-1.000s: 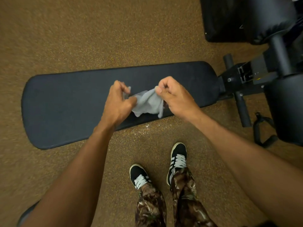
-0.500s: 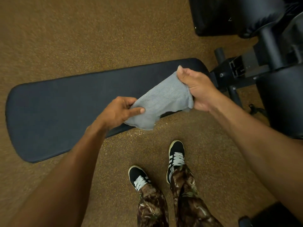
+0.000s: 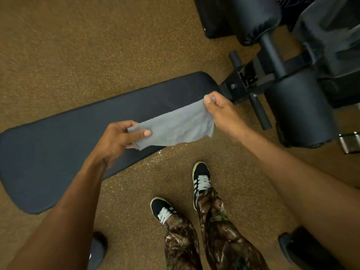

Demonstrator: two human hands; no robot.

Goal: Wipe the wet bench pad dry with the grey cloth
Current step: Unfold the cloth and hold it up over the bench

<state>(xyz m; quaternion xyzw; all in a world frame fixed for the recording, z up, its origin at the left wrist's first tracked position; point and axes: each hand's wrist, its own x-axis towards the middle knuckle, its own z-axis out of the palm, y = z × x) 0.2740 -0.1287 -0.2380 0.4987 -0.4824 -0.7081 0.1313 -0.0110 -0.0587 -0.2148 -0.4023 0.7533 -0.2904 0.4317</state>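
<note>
A long black bench pad (image 3: 64,145) lies low over the brown floor, running from the left edge to the upper middle. The grey cloth (image 3: 175,126) is stretched flat between my two hands, held just above the pad's right part and its near edge. My left hand (image 3: 118,140) pinches the cloth's left end between thumb and fingers. My right hand (image 3: 222,112) grips the cloth's right end near the pad's rounded tip. Whether the cloth touches the pad I cannot tell.
The bench's black frame (image 3: 245,80), foam rollers (image 3: 300,112) and pegs (image 3: 260,112) stand at the upper right. My two feet in black shoes (image 3: 201,176) stand on the brown speckled floor (image 3: 97,45) by the pad's near edge. Wet specks (image 3: 155,154) glint on the floor. Dark objects (image 3: 303,248) sit at the bottom corners.
The bunched cloth has been pulled open and stretched out between my hands. My hands moved apart, the right one toward the pad's tip. The view shifted right.
</note>
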